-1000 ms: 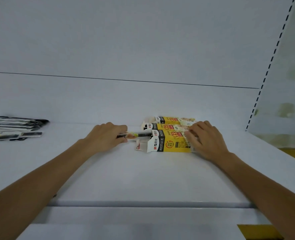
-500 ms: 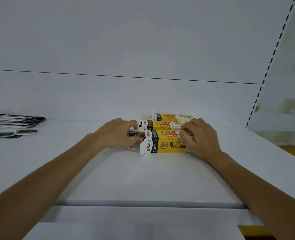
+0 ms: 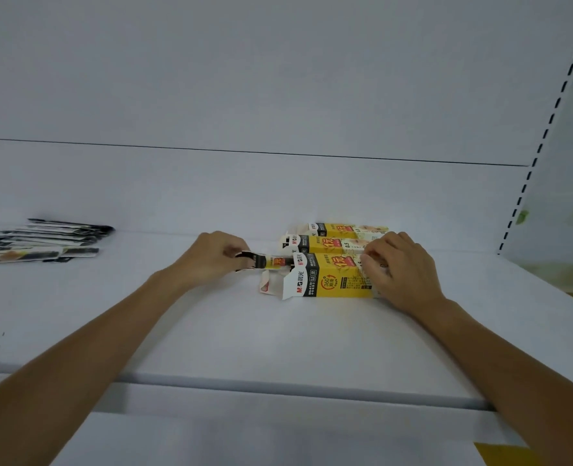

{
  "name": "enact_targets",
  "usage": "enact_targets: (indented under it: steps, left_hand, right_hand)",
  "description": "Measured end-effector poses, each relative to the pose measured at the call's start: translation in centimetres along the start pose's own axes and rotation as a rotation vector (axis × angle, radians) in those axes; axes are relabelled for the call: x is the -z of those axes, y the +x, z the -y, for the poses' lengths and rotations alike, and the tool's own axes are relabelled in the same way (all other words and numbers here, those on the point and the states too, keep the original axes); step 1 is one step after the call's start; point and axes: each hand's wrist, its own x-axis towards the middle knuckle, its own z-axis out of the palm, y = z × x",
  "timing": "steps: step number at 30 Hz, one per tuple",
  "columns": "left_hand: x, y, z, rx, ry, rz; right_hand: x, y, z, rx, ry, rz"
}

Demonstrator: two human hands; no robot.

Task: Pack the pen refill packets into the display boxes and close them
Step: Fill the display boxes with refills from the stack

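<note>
Pen refill packet (image 3: 267, 261), black and yellow, lies level just above the white shelf (image 3: 278, 341). Its right end is at the open left mouth of the nearest display box (image 3: 333, 280), and how far it reaches inside cannot be told. The left hand (image 3: 211, 258) pinches the packet's outer end between thumb and curled fingers.

The nearest display box is yellow with a black band and lies on its side on the shelf. Its white end flap (image 3: 291, 285) is folded out toward the camera, and a smaller flap (image 3: 267, 283) lies open just to the left of it. The right hand (image 3: 401, 269) holds the box's right end, fingers curled over its top edge.

Two more yellow boxes lie directly behind, parallel and close together: the second display box (image 3: 323, 245) just beyond the nearest one, and the third display box (image 3: 343, 228) beyond that, close to the white back panel (image 3: 278, 95).

Well apart at the far left of the shelf, a loose pile of refill packets (image 3: 39, 240) lies flat. A slotted upright (image 3: 547, 129) runs up the right side.
</note>
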Motion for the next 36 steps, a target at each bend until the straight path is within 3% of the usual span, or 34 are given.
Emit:
enact_targets:
  steps: [5, 9, 19, 21, 23, 25, 26, 29, 32, 36]
  left_hand:
    - [-3.0, 1.4, -2.5, -0.014, -0.113, -0.076]
    - [-4.5, 1.9, -3.5, 0.064, -0.285, 0.011]
    - [-4.8, 2.0, -4.8, 0.088, -0.415, 0.207]
    - [-4.7, 1.8, -4.5, 0.104, -0.454, 0.151]
    - [-4.4, 1.5, -4.1, 0.155, -0.496, -0.073]
    - [-3.8, 1.2, -3.7, 0.099, -0.421, -0.297]
    - [-3.6, 1.1, -3.6, 0.016, -0.358, -0.311]
    - [-3.8, 0.4, -4.3, -0.258, -0.082, -0.063]
    - [-5.0, 1.0, -3.0, -0.422, 0.304, 0.002]
    - [-5.0, 1.5, -2.2, -0.42, 0.275, 0.036]
  right_hand:
    - [0.1, 0.0, 0.1, 0.0, -0.012, -0.006]
    - [0.0, -0.1, 0.2, 0.001, -0.032, -0.012]
    - [0.0, 0.0, 0.4, -0.045, -0.067, 0.042]
    - [0.1, 0.1, 0.3, -0.07, -0.039, 0.057]
    - [0.1, 0.3, 0.3, -0.094, -0.016, 0.084]
    - [0.2, 0.6, 0.3, -0.124, 0.025, 0.119]
    - [0.3, 0.9, 0.2, -0.145, 0.068, 0.14]
    - [0.6, 2.4, 0.2, -0.196, 0.198, 0.177]
    - [0.7, 4.8, 0.6, -0.202, 0.179, 0.188]
    - [-0.1, 6.4, 2.8, -0.14, 0.156, 0.264]
